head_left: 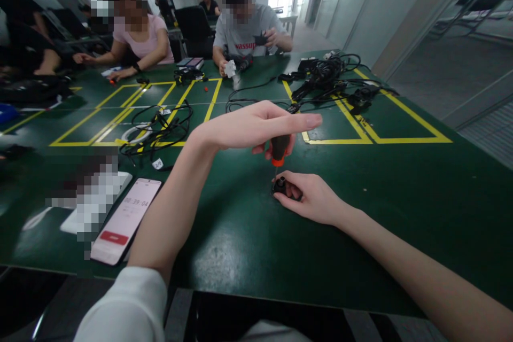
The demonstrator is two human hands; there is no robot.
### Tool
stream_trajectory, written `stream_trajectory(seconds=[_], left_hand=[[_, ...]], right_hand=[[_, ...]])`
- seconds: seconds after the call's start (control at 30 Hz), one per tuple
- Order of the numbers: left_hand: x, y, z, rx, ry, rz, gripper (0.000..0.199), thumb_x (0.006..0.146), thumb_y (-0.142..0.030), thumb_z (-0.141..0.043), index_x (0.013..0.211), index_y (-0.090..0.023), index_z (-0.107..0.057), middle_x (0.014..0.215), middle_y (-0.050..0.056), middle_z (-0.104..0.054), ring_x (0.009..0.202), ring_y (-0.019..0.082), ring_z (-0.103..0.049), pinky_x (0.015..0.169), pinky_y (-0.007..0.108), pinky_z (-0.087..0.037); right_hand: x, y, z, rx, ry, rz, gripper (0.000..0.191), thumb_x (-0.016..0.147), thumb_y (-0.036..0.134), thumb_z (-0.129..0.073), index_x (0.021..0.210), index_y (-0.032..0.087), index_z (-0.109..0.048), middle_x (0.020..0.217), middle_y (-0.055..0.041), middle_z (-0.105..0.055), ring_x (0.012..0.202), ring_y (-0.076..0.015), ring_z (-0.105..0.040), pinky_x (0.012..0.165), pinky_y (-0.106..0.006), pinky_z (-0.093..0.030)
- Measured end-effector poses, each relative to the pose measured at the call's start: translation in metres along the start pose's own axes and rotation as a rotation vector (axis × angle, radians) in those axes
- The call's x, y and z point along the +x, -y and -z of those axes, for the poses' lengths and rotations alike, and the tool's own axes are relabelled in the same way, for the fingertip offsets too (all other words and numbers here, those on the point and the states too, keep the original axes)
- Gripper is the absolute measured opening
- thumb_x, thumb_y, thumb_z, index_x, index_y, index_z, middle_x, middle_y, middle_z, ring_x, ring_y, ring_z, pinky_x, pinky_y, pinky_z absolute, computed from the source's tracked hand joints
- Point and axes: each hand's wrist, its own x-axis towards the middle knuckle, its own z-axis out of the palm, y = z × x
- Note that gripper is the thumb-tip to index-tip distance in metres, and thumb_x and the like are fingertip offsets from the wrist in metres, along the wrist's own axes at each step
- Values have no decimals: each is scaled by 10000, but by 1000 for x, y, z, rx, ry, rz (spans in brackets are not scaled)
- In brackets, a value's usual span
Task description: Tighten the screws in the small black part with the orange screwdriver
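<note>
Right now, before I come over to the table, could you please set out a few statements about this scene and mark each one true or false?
1. The left hand holds a screwdriver with its shaft pointing down. True.
2. The right hand lies flat with nothing in it. False: it holds a small black part at the table.
3. The phone lies face down. False: its lit screen faces up.
4. Yellow lines mark the table's surface. True.
5. The table's surface is white. False: it is dark green.
</note>
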Motion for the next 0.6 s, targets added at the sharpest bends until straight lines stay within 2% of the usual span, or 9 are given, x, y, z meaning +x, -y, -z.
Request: stream_trajectory(seconds=[0.1, 0.17, 0.27, 0.33, 0.47, 0.6], left_hand=[[0, -1, -1, 17, -2, -14, 513, 938, -584, -653, 684, -139, -679, 640, 43, -666, 532, 94, -552, 508, 217, -393], [0, -2, -4, 79, -44, -30, 456, 970, -480, -621, 662, -144, -649, 630, 25, -639, 552, 94, -544, 540, 221, -403], [0, -6, -11, 268, -212, -55, 404, 975, -321, -581, 609, -150, -571, 617, 9, -580, 615, 104, -541, 618, 236, -415], [0, -9, -17, 396, -318, -91, 354, 960, -279, -593, 629, -158, -559, 642, 11, -575, 679, 129, -556, 666, 255, -418], [-3, -16, -26, 530, -348, -149, 77, 908, -234, -661, 846, -191, -647, 736, 12, -634, 779, 181, -621, 725, 273, -423], [-10, -21, -30, 682, -338, -102, 37, 870, -204, -635, 892, -194, -664, 760, 30, -646, 811, 214, -640, 738, 293, -438]], right_hand=[[0, 0, 0, 1, 3, -4, 145, 938, 324, -629, 972, 184, -650, 678, 10, -640, 553, -140, -567, 569, -257, -399], [0, 1, 1, -3, 8, -5, 144, 938, 324, -632, 975, 186, -652, 677, 11, -641, 555, -141, -566, 566, -257, -394], [0, 1, 1, -3, 16, -6, 149, 939, 325, -631, 983, 184, -653, 676, 10, -641, 558, -147, -569, 563, -261, -392], [0, 1, 2, 1, 17, -7, 153, 941, 329, -632, 987, 184, -651, 682, 7, -644, 560, -149, -573, 567, -263, -398], [0, 1, 1, -5, 11, -14, 137, 937, 323, -641, 976, 192, -641, 683, 10, -643, 559, -150, -577, 573, -263, -403], [0, 1, 0, -8, 1, -1, 101, 927, 302, -636, 928, 202, -620, 675, 15, -628, 556, -147, -569, 569, -260, -387]])
